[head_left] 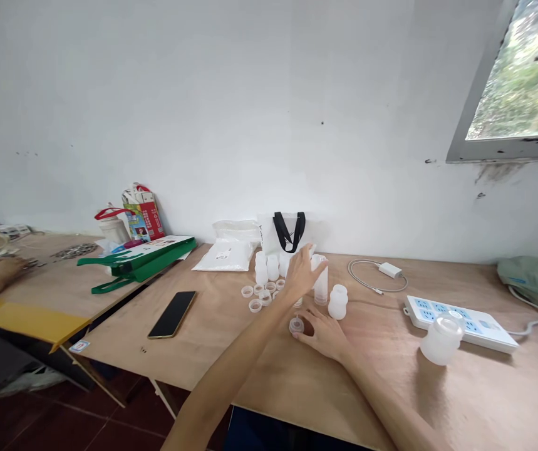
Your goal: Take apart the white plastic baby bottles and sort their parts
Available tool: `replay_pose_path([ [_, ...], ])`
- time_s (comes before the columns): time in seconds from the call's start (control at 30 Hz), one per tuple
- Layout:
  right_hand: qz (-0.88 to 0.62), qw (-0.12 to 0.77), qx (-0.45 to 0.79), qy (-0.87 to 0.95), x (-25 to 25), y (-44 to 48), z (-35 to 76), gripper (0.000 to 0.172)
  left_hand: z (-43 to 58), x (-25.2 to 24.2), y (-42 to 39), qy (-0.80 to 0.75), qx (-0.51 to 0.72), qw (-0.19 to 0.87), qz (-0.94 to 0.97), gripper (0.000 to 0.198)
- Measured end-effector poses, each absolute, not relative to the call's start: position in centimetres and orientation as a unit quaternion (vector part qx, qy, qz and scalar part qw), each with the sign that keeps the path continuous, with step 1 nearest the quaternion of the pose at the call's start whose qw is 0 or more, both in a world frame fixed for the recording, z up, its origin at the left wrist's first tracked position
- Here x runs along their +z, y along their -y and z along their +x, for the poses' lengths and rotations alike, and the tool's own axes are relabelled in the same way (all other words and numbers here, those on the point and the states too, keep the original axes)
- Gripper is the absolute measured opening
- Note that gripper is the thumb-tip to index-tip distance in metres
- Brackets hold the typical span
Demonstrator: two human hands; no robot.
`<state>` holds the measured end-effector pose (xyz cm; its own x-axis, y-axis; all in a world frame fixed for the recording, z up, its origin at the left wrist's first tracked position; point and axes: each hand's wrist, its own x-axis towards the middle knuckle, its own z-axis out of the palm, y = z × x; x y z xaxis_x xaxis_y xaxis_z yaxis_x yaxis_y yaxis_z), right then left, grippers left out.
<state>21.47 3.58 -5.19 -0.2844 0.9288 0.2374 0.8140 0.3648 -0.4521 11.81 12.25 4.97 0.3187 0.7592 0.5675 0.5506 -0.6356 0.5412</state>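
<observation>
Translucent plastic cap (296, 325) is sitting on the bench (250, 357) by my right hand (325, 335). How's it handling?

Light, stiff, maybe slippery, so I'm taking it by the rim. My fingers (304, 333) are pinching it.

And the left hand (304, 274)?

It's hovering, fingers (318, 264) spread, seemingly touching a tall translucent bottle (320, 285) near its top.

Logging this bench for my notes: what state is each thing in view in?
Left hand: raised, beside a tall translucent bottle.
Right hand: fingers on a small plastic cap.
Smartphone: lying flat, screen dark.
Green tote bag: lying flat.
Translucent jar: upright, open-topped, overlapping the power strip.
</observation>
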Motion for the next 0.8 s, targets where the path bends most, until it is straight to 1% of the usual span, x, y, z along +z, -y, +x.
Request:
replay_pose_path([
  [0.07, -0.548, 0.243, 0.124, 0.791, -5.4, -3.5, 21.5, 0.027, 10.1, 4.5, -10.9, -0.403, 0.502, 0.117, 0.756, 0.042],
  [0.13, -0.551, 0.269, 0.142, 0.777, -5.5, -3.5, 21.5, 0.021, 8.0, 3.3, -9.5, -0.395, 0.527, 0.123, 0.743, 0.038],
  [0.2, -0.564, 0.31, 0.166, 0.747, -5.6, -3.5, 21.4, 0.02, 5.8, 1.7, -8.5, -0.364, 0.477, 0.153, 0.785, 0.037],
  [0.33, -0.547, 0.395, 0.207, 0.709, -6.1, -3.8, 21.2, 0.026, 3.0, -1.6, -7.6, -0.341, 0.287, 0.185, 0.876, 0.04],
  [0.4, -0.531, 0.416, 0.207, 0.709, -6.3, -3.8, 21.2, 0.025, 2.6, -2.6, -7.6, -0.349, 0.247, 0.195, 0.883, 0.034],
  [0.5, -0.535, 0.415, 0.199, 0.709, -6.5, -3.8, 21.3, 0.023, 2.6, -3.4, -7.8, -0.346, 0.244, 0.21, 0.882, 0.028],
  [0.63, -0.523, 0.439, 0.209, 0.7, -6.2, -3.6, 21.3, 0.025, 2.4, -3.8, -7.8, -0.338, 0.271, 0.217, 0.875, 0.031],
  [0.7, -0.504, 0.461, 0.234, 0.692, -6.0, -3.5, 21.2, 0.026, 2.2, -3.9, -7.7, -0.327, 0.285, 0.226, 0.872, 0.033],
  [0.8, -0.492, 0.474, 0.3, 0.666, -5.9, -3.4, 21.0, 0.035, 1.8, -4.1, -7.7, -0.314, 0.311, 0.236, 0.866, 0.036],
])
